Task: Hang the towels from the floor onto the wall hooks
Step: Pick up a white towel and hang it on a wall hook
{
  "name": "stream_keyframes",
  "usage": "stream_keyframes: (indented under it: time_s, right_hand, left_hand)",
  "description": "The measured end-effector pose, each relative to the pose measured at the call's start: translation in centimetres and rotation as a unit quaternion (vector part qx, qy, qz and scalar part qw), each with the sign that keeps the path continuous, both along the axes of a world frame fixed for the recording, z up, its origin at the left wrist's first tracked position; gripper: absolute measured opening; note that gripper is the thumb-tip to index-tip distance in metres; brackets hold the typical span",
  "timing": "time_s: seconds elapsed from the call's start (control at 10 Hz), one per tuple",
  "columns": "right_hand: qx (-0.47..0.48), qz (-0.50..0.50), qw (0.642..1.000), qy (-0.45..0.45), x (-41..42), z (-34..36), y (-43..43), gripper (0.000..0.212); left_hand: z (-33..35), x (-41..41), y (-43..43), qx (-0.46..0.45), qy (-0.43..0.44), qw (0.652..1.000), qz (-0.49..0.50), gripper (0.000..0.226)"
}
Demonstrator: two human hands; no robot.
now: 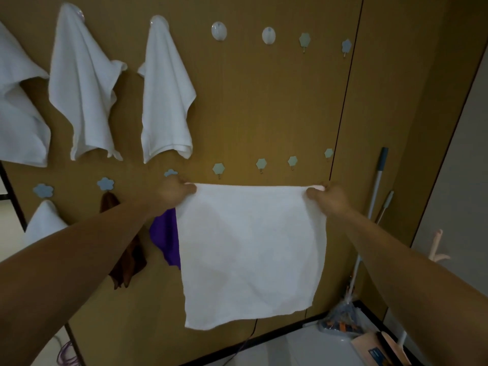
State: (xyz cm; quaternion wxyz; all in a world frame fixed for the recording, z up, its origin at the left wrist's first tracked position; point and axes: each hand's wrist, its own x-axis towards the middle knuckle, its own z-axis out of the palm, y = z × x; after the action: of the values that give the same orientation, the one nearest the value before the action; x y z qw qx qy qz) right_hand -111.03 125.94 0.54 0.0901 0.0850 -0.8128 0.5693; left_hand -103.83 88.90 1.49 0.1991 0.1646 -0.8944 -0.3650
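I hold a white towel point(250, 254) spread flat in front of the brown wall panel point(258, 101). My left hand point(175, 192) pinches its top left corner and my right hand point(326, 196) pinches its top right corner. Just above the towel's top edge runs a row of small hexagon hooks point(218, 169), all bare. Higher up are two bare round hooks point(219, 30) and flower-shaped hooks point(304, 40). White towels point(166, 96) hang from the upper hooks on the left. A purple cloth point(166, 236) and a brown cloth point(126, 260) hang lower, partly hidden by my left arm.
A mop handle point(376, 186) and a thinner stick lean against the panel at the right. On the floor at the lower right lie a bag of clutter point(343, 320) and a cardboard box point(369, 350). A cable point(245, 344) runs down the panel's base.
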Motion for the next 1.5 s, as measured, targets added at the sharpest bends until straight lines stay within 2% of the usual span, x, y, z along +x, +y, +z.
stream_keyframes:
  time_s: [0.1, 0.2, 0.3, 0.4, 0.5, 0.6, 0.7, 0.8, 0.9, 1.0, 1.1, 1.2, 1.3, 1.4, 1.5]
  right_hand:
    - [-0.132, 0.003, 0.991, -0.008, 0.2, 0.9, -1.2, 0.017]
    - [-0.121, 0.031, 0.992, -0.014, 0.1, 2.1, -2.4, 0.015]
    - [-0.044, 0.154, 0.987, -0.005, 0.3, 3.0, -2.4, 0.015]
    - [0.086, 0.234, 0.968, 0.019, 0.4, 3.7, -2.1, 0.040]
    - [0.097, 0.254, 0.962, 0.020, -0.3, 4.1, -2.1, 0.023]
    - [0.061, 0.222, 0.972, 0.050, -1.1, 4.4, -2.7, 0.018]
    - [0.084, 0.182, 0.975, 0.093, -2.1, 4.7, -3.7, 0.026]
    - [0.120, 0.160, 0.963, 0.183, -3.3, 5.1, -5.1, 0.038]
    - [0.124, 0.137, 0.956, 0.226, -4.7, 5.7, -7.1, 0.032]
    - [0.131, 0.143, 0.953, 0.233, -6.2, 7.1, -9.0, 0.030]
    - [0.037, 0.141, 0.960, 0.240, -7.7, 9.4, -11.0, 0.020]
    - [0.113, 0.135, 0.950, 0.257, -9.3, 11.3, -13.1, 0.012]
    - [0.193, 0.063, 0.942, 0.266, -11.0, 13.2, -15.0, 0.014]
    - [0.268, 0.010, 0.922, 0.278, -12.6, 15.0, -16.2, 0.018]
    - [0.220, 0.013, 0.935, 0.276, -14.0, 16.7, -17.2, 0.024]
  left_hand:
    - [1.8, 1.3, 2.9, 0.132, 0.126, 0.983, -0.005, 0.031]
    - [2.6, 2.0, 4.6, 0.093, 0.153, 0.983, 0.023, 0.022]
    - [3.4, 2.4, 6.7, 0.100, 0.191, 0.976, 0.017, 0.009]
    - [4.6, 2.9, 8.4, 0.084, 0.189, 0.978, 0.002, 0.019]
    - [5.2, 2.9, 9.2, 0.063, 0.156, 0.984, -0.055, 0.012]
    - [5.9, 3.6, 10.0, -0.065, 0.041, 0.992, -0.103, 0.019]
    - [6.4, 3.3, 9.3, -0.201, -0.068, 0.972, -0.103, 0.035]
    - [6.4, 1.8, 8.0, -0.206, -0.021, 0.973, -0.102, 0.041]
    - [6.8, 0.0, 6.1, -0.224, 0.005, 0.972, -0.066, 0.044]
    - [7.8, -1.9, 4.3, -0.246, 0.030, 0.965, -0.086, 0.042]
    - [9.4, -4.1, 3.1, -0.431, 0.111, 0.894, -0.046, 0.036]
    - [11.7, -6.2, 2.3, -0.538, 0.055, 0.841, 0.017, 0.033]
    - [13.3, -8.2, 0.9, -0.451, -0.025, 0.891, -0.039, 0.032]
    - [15.2, -10.3, 0.3, -0.341, -0.029, 0.937, -0.071, 0.036]
    - [17.0, -12.2, 0.0, -0.232, 0.038, 0.971, -0.053, 0.030]
